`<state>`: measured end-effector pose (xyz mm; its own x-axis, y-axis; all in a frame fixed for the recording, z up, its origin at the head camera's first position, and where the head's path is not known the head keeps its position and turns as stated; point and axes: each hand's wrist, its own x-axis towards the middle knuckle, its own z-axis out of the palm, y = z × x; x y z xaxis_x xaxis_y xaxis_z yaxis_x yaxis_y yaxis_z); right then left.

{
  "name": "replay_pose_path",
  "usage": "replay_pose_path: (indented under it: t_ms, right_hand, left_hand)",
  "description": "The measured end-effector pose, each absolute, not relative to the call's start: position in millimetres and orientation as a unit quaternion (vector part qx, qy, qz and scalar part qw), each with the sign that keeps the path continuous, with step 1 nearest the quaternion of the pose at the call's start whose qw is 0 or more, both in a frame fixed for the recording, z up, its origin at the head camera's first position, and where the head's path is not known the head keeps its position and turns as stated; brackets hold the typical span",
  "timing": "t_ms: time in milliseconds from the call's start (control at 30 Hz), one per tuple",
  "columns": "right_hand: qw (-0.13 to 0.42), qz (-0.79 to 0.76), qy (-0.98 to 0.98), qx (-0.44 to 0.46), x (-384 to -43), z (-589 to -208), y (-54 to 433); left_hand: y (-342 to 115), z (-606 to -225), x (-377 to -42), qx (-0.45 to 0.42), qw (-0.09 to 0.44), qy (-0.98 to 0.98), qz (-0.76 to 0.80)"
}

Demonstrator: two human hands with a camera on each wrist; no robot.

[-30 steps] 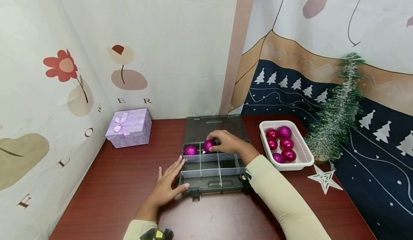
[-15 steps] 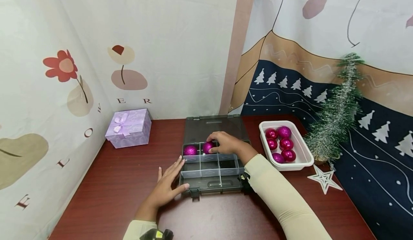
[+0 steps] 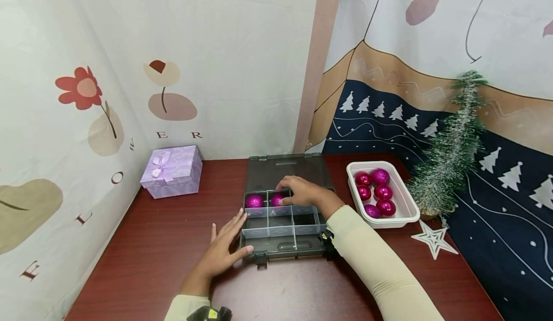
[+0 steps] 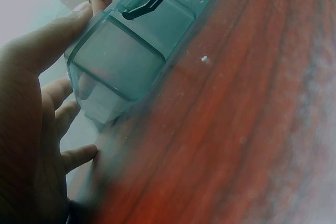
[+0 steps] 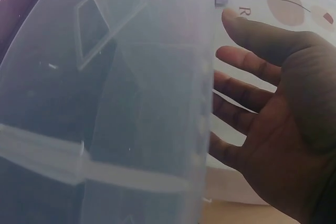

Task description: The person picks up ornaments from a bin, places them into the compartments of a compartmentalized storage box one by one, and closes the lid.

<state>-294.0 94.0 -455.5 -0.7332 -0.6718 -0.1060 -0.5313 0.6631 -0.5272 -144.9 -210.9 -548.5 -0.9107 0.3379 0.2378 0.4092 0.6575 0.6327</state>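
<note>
In the head view a dark organiser box (image 3: 276, 239) with clear dividers lies with its lid folded back. Its back row holds a glittery magenta bauble (image 3: 254, 201) in the left compartment and another bauble (image 3: 277, 199) beside it. My right hand (image 3: 302, 191) is over this second bauble, fingers pointing down at it. In the right wrist view those fingers (image 5: 244, 95) are spread, nothing shows between them, and their tips end at a clear divider (image 5: 142, 103). My left hand (image 3: 226, 246) rests against the box's left side, fingers extended; the left wrist view shows its thumb on the rim.
Right of the box stands a white tray (image 3: 414, 218) of several magenta baubles. Behind it are a small frosted tree (image 3: 451, 153) and a white star (image 3: 434, 239). A lilac gift box (image 3: 173, 172) sits at the back left, near the curtain.
The second bauble has sunk a little lower into its back-row compartment beneath my right hand, which has hardly shifted. My left hand stays in place against the box.
</note>
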Motion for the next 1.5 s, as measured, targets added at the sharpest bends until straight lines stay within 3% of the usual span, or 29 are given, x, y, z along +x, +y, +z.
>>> replay_pose_path:
  t_ms: [433,1167,1500]
  right_hand:
    - [0.142,-0.276,0.889,-0.337,-292,-441,110]
    - [0.013,-0.363,0.886,-0.287,-266,-430,174]
    - [-0.008,-0.384,0.888,-0.253,-252,-434,203]
  left_hand:
    - [-211,-549,-145,-0.205,0.048,-0.909,-0.359]
    - [-211,-550,-145,-0.206,0.049,-0.909,-0.360]
    - [-211,-548,-144,-0.205,0.048,-0.908,-0.362]
